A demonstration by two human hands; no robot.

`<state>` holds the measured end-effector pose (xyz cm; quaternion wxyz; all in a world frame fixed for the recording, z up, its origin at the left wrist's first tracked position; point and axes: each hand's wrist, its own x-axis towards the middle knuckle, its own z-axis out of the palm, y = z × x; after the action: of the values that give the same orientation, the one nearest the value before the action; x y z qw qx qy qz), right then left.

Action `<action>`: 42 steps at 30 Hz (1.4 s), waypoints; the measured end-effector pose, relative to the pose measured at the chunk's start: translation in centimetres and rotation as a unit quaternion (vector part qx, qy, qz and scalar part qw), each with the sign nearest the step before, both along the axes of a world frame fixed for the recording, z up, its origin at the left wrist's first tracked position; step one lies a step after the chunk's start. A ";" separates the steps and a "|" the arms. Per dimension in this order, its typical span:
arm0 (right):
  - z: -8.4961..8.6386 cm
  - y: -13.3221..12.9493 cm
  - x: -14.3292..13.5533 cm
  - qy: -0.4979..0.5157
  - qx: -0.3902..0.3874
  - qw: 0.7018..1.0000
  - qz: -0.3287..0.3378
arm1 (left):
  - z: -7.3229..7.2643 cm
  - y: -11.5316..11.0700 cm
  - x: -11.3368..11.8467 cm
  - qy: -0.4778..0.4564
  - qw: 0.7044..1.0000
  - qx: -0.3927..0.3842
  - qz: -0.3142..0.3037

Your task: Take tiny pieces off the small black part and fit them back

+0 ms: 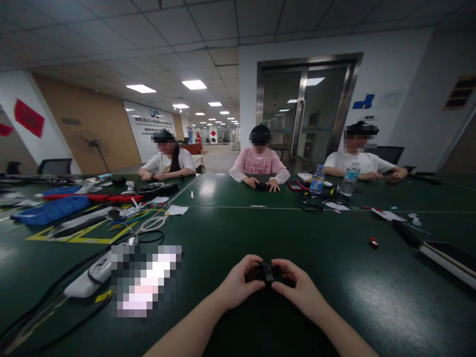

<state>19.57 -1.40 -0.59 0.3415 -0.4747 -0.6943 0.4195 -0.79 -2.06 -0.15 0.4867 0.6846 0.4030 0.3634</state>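
A small black object [268, 272] with grey detail on top is held low over the green table [208, 233], near the front. My left hand [240, 281] grips its left side between thumb and curved fingers. On the right side, my right hand [297, 286] holds it the same way, thumb in front and fingers behind. The two thumbs are close together but apart at the near side. Its exact kind is too dark and small to make out.
Left of my hands lie a blurred bright rectangle [148, 282], a white power strip [87, 280], cables and a blue tray [54, 209]. Bottles [317, 180], a small red item [373, 242] and a white-edged device [449, 260] are at the right. Three people sit opposite.
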 end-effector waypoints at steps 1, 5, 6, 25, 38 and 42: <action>0.0 0.0 0.0 -0.001 0.003 1.000 0.002 | 0.1 0.0 0.0 -0.001 1.000 -0.003 -0.002; 0.3 -0.3 -0.2 -0.005 0.012 1.000 0.009 | 0.1 0.0 0.0 -0.003 1.000 -0.010 -0.009; 0.4 -0.3 -0.3 -0.007 0.014 1.000 0.010 | 0.0 0.1 0.0 -0.005 1.000 -0.010 -0.007; -0.9 0.0 -0.1 0.018 0.058 0.998 0.031 | -0.2 0.1 0.2 -0.020 1.000 -0.017 -0.011; -0.1 -0.3 -0.5 0.022 0.066 0.997 0.029 | 0.2 0.0 0.3 -0.028 0.999 -0.022 -0.019; 0.1 -0.4 -0.5 0.029 0.068 0.997 0.031 | -0.1 0.0 0.2 -0.037 0.999 -0.017 -0.025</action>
<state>19.05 -1.83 -0.54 0.3797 -0.4160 -0.7256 0.3954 -0.55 -2.01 -0.23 0.5219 0.6719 0.3736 0.3696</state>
